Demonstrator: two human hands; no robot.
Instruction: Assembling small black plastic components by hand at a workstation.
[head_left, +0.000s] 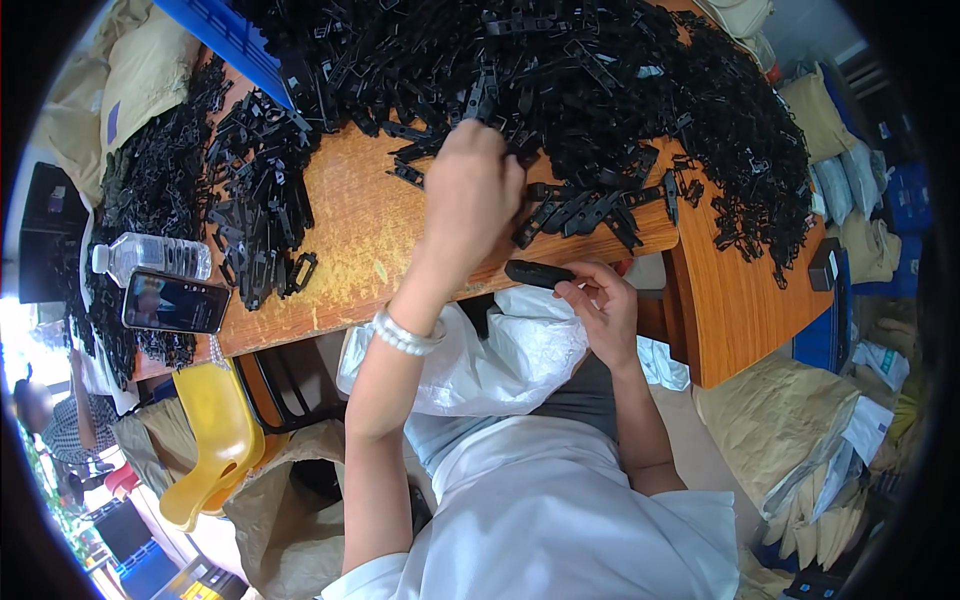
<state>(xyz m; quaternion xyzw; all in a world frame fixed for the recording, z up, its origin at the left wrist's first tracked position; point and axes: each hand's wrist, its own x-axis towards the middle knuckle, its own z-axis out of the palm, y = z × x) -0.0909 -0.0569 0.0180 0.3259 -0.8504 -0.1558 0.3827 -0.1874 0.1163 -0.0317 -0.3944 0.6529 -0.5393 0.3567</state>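
My left hand [474, 185], with a pale bead bracelet on its wrist, reaches over the table into the big pile of black plastic parts [400, 60]. Its fingers are curled together at the pile's near edge, and a long black plastic part [481, 95] shows right at the fingertips. Below the table's front edge, my right hand [608, 312] pinches a dark, elongated black plastic piece [538, 274] between thumb and fingers. Loose flat black clip-like parts [585, 212] lie on the wood just above this hand. A white plastic bag [500, 350] lies open across my lap.
A worn wooden table [350, 200] carries the parts, a blue tray [235, 45], a clear bottle [155, 258] and a phone [175, 302]. A yellow chair [215, 435] stands at left. Brown paper sacks [775, 420] crowd the right. A person [75, 420] is at far left.
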